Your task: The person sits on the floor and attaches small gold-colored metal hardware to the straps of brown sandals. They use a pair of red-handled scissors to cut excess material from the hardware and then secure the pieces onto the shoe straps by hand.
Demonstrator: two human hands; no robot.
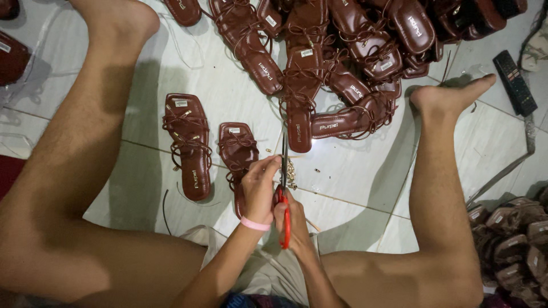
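My right hand (292,219) grips red-handled scissors (284,188) whose dark blades point away from me, up toward a heap of sandals. My left hand (260,188), with a pink band on the wrist, pinches something small at the blades, next to a short gold chain piece (291,174). A dark brown strappy sandal (238,159) lies partly under my left hand. A second matching sandal (187,145) lies flat on the white tiled floor to its left. What my left fingertips hold is too small to make out.
A large heap of brown sandals (342,63) lies ahead between my bare legs (439,188). A black remote control (515,82) lies at the right. Tan sandals (514,239) are stacked at the lower right. Small cut scraps dot the tiles.
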